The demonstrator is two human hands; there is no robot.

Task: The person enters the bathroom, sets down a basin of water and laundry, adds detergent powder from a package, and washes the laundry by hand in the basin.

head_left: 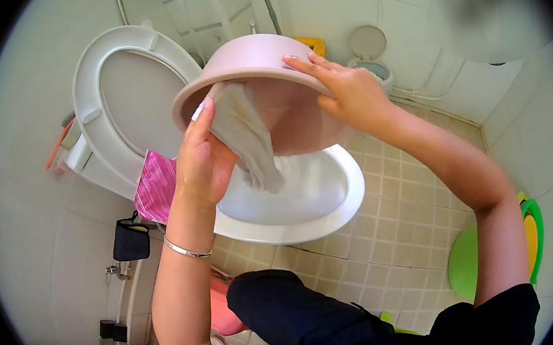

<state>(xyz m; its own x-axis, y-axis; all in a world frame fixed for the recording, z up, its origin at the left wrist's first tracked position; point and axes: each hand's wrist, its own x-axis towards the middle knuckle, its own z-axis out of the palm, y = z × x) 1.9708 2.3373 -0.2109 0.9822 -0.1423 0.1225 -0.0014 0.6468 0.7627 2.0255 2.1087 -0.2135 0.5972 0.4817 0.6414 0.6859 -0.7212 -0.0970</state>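
Observation:
A pink basin (246, 53) is tipped on its side above the white toilet bowl (281, 231), its opening facing down and toward me. Against its left rim my left hand (206, 155) holds a wet, pale grey cloth (243, 129), which hangs out of the basin over the bowl. The fingers of that hand are partly hidden by the cloth and rim. My right hand (351, 90) grips the basin's right side, fingers on the outside wall and thumb near the rim. Water seems to lie in or run from the basin's lower side.
The toilet seat and lid (97, 116) stand raised at the left. Beside them hang a pink striped cloth (156, 186) and a black pouch (131, 239). A green tub (465, 264) is at the right, a small lidded pot (373, 69) at the back, a pink container (223, 308) below.

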